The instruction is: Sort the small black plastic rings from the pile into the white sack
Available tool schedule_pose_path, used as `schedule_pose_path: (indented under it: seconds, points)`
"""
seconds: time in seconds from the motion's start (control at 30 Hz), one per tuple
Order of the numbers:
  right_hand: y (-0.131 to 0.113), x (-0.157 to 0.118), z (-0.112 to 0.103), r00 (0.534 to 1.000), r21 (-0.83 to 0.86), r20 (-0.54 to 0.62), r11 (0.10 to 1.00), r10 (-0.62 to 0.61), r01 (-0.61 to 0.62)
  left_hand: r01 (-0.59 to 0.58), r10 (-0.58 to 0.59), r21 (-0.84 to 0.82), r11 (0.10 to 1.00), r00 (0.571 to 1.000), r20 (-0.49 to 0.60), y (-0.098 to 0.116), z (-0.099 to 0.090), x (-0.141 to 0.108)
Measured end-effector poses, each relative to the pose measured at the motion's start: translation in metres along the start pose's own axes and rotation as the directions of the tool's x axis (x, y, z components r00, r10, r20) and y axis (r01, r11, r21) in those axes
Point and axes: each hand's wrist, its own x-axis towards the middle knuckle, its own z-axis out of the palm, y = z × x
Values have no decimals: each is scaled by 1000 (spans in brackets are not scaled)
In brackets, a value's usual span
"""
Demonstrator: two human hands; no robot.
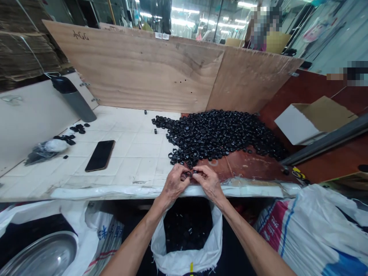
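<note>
My left hand (176, 180) is at the table's front edge, its thumb and fingers closed on a small black ring (188, 174). Close beside it, my right hand (209, 181) pinches another small black part (195, 171), partly hidden by the fingertips. Just beyond both hands spreads a large heap of black ring-shaped parts (218, 132). Below the hands hangs an open white sack (186, 262) with many small black pieces inside.
A phone (100, 155) and a grey bottle (76, 100) are on the left of the white tabletop (135, 145), near a plastic bag (47, 149). A wooden board (149, 73) walls the back. An open carton (304, 124) stands right; a person is beyond the board.
</note>
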Motion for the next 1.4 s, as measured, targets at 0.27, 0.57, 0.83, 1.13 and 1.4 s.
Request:
schedule_pose_path:
  seconds: [0.27,0.57,0.83,1.13,1.4]
  points:
    - [-16,-11,5,1000,-30,-22,999,-17,16,69,-56,-243,968,997,60,7,-8,-3]
    - [-22,-15,7,998,-81,-33,996,-52,49,-9,27,-317,948,998,53,10,-16,-2]
    - [-24,-16,13,995,-300,-35,951,-95,80,-11,30,-315,949,998,53,16,-17,-5]
    - [-27,-18,11,999,-87,-11,995,-46,45,38,-23,-351,936,999,48,14,-15,-5]
    - [-26,-14,9,997,-253,-24,965,-78,69,-24,38,-345,938,999,34,13,-16,-6]
